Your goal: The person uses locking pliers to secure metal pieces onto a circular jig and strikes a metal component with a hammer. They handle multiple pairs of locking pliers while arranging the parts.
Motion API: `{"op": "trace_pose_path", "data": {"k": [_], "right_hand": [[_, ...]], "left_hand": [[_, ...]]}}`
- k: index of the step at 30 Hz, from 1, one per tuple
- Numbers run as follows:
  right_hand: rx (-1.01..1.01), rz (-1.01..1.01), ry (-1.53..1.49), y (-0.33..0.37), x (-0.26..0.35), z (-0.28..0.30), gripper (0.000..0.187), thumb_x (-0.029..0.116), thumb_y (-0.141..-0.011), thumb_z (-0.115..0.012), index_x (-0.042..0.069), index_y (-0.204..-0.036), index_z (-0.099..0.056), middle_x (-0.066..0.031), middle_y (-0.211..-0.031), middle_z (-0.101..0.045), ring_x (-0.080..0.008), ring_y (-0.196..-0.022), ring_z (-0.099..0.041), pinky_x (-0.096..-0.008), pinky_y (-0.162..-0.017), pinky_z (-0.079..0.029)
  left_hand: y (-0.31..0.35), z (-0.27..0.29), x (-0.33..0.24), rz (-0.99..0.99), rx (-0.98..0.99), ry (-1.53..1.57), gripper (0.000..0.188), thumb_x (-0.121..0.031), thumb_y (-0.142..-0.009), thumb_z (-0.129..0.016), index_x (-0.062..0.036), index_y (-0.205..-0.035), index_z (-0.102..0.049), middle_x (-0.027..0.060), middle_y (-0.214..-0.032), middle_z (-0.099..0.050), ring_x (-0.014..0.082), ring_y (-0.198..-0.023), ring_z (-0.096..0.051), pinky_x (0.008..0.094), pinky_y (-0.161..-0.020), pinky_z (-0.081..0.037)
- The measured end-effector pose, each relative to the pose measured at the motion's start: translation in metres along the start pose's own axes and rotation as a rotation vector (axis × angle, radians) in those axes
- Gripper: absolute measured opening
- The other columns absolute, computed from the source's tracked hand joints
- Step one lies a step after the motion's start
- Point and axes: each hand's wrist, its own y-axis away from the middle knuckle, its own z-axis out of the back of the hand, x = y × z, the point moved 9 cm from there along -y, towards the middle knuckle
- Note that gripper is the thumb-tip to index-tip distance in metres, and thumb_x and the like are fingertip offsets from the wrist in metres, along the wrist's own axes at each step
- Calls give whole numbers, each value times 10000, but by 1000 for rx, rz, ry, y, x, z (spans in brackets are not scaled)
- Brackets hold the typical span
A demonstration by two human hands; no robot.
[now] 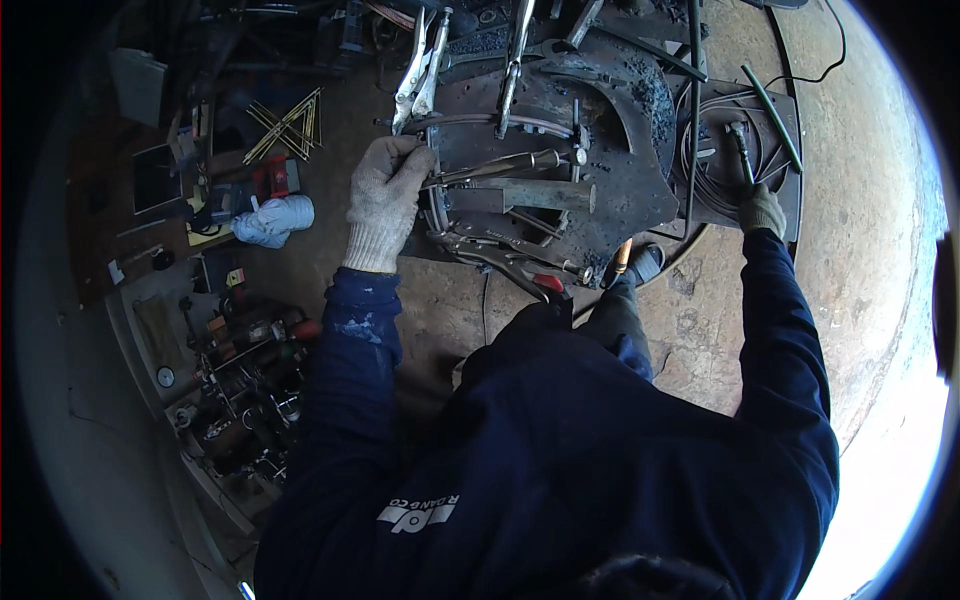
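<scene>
My left hand (pixel 388 195), in a pale knit glove, has its fingers closed at the upper left corner of a bent metal frame (pixel 480 119) on the dark steel work plate (pixel 640 190). Locking pliers (pixel 422 75) clamp that corner just above my fingertips. A second pair of locking pliers (pixel 513 75) grips the frame's curved top bar, and darker locking pliers (pixel 500 255) lie along its lower side. Inside the frame sit a flat metal bar (pixel 545 194) and a hammer-like tool (pixel 500 168). Out to the right, my gloved right hand (pixel 763 210) holds a hammer (pixel 740 145), head pointing away, over a coiled cable.
The coiled cable (pixel 715 110) lies on a smaller plate, crossed by a green rod (pixel 772 118). Yellow rods (pixel 287 125) are piled at left, near a white-blue cloth (pixel 273 220). Crowded tools (pixel 250 390) fill the lower left. My shoe (pixel 648 262) stands beside the work plate.
</scene>
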Motion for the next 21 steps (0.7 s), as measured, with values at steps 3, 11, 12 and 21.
{"op": "trace_pose_path", "data": {"k": [3,11,12,21], "right_hand": [[81,13,-17,-13,-3,-7,341,312,-1016,-477,118,-1245,-639,-249,-1296,-633,-461,-1181,-633,-554,-984,-510],[-76,107,-504,18,-14,25,348,272,-978,-559,21,-1211,-619,-216,-939,-683,-432,-997,-628,-536,-834,-496],[-20,45,-694,36,-23,28,361,303,-986,-586,25,-1213,-625,-162,-889,-659,-350,-870,-629,-472,-733,-497],[-432,275,-1338,322,50,202,470,278,-1087,-531,-32,-1440,-504,-9,-794,-547,-76,-556,-539,-216,-470,-413]], "left_hand": [[-3,-1,1,-14,3,-5,173,-140,-949,-718,-1,-1045,-685,33,-918,-702,94,-838,-630,264,-784,-518],[1,-6,-6,-107,-26,17,188,-171,-978,-696,-10,-1074,-697,40,-944,-706,105,-870,-635,273,-818,-515],[1,-5,-7,-156,-19,1,201,-181,-982,-694,-7,-1083,-696,48,-966,-707,110,-886,-638,278,-824,-516],[25,14,-5,-592,44,52,359,-319,-971,-728,-17,-1155,-666,129,-1062,-715,238,-1011,-692,365,-896,-548]]}}
